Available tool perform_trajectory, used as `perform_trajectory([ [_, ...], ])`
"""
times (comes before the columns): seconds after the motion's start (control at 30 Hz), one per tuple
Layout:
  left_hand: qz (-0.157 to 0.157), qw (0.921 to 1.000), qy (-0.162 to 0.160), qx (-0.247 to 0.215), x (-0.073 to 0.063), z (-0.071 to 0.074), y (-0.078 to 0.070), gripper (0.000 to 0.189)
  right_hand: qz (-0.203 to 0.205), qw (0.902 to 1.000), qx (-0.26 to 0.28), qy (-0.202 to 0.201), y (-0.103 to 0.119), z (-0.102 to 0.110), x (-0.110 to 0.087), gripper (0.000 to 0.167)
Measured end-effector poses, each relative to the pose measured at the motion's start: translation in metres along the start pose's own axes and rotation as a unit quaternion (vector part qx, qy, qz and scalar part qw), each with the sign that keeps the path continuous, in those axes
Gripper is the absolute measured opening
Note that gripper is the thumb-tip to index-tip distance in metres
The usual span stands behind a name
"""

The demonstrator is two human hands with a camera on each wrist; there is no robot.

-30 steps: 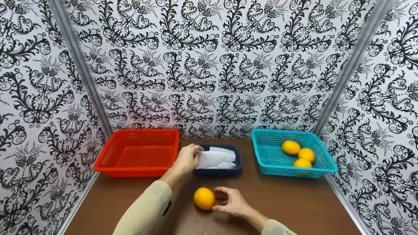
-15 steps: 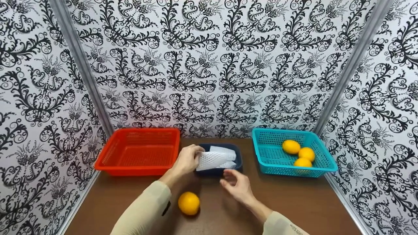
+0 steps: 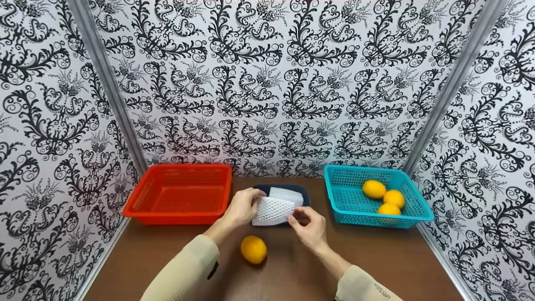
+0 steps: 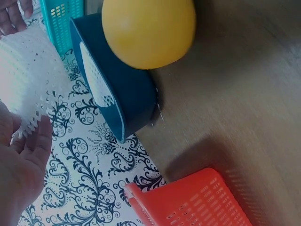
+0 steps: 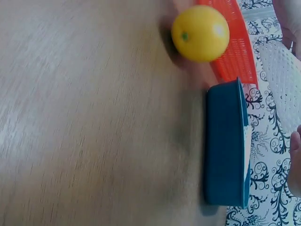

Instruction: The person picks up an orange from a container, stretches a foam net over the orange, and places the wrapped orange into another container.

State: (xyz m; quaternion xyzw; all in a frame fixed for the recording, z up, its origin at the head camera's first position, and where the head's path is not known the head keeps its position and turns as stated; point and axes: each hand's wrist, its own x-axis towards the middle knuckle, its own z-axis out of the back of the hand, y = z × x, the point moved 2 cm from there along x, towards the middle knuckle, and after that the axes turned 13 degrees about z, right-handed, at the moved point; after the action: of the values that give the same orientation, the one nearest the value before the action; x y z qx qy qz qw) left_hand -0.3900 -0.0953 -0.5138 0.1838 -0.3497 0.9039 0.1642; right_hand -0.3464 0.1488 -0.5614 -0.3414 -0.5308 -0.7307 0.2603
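Observation:
A white foam fruit net [image 3: 273, 211] is held up over the front of a dark blue tray [image 3: 307, 196]. My left hand [image 3: 244, 207] pinches its left end between thumb and fingers, seen close in the left wrist view at the hand [image 4: 26, 160]. At the net's right end, my right hand [image 3: 309, 228] pinches the edge with thumb and forefinger. More white foam netting [image 3: 286, 194] lies inside the tray. On the table in front, apart from both hands, sits a loose orange [image 3: 253, 250], with its green stem mark visible in the right wrist view.
A red basket [image 3: 177, 217] stands at the back left. At the back right is a turquoise basket [image 3: 347, 217] with several oranges [image 3: 374, 189] in it. Patterned walls enclose the brown table [image 3: 292, 276] at the back and sides.
My right hand has left the orange and moved up to the net's right end. The orange rolled left, then partly back right. The net has been lifted and drawn slightly toward me.

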Motion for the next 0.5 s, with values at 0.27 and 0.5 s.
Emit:
perform_trajectory([
  [0.27,0.015,0.9999,-0.003,0.003,-0.008,0.000,0.001,0.018,0.020,0.9984,0.047,-0.025,0.007,-0.003,0.004,0.016],
  [0.5,0.026,0.9994,-0.022,-0.009,-0.012,0.000,-0.002,0.014,-0.077,0.9957,0.050,-0.003,0.009,-0.003,0.006,0.016],
])
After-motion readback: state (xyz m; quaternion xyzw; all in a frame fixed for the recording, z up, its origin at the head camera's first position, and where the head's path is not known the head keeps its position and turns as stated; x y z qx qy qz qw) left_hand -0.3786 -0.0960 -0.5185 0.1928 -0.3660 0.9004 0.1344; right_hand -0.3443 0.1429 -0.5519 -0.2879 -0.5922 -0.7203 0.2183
